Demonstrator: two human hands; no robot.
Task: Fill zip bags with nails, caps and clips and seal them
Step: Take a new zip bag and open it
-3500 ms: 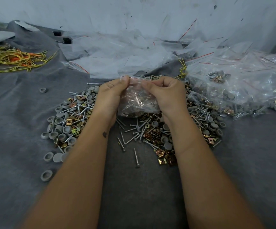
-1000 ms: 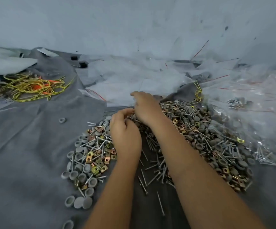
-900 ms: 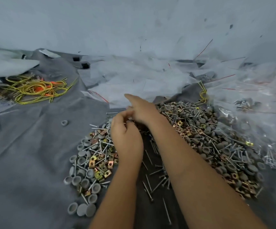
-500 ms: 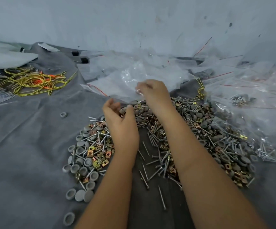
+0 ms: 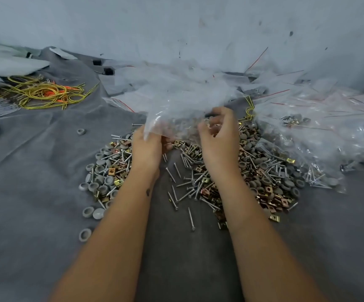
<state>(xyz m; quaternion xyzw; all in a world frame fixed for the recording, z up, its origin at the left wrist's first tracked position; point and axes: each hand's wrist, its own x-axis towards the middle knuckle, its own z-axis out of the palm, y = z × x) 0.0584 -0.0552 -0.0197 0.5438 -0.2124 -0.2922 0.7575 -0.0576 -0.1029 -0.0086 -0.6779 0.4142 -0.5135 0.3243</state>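
An empty clear zip bag [image 5: 176,114], blurred by motion, hangs between my two hands above the heap. My left hand [image 5: 148,149] pinches its lower left corner. My right hand [image 5: 220,138] has its fingers curled at the bag's right edge. Under the hands, a mixed heap lies on the grey cloth: long nails [image 5: 187,179] in the middle, grey round caps [image 5: 99,184] mostly at the left, and brass clips [image 5: 270,199] at the right.
Empty zip bags [image 5: 176,83] are piled against the wall behind the heap. Filled bags [image 5: 307,131] lie heaped at the right. A bundle of yellow and orange wires [image 5: 45,94] lies far left. Loose caps [image 5: 85,234] are scattered at the front left.
The filled bag held earlier is gone from my hands. My right hand reached to the pile of empty bags and drew one back; my left hand has now taken hold of it.
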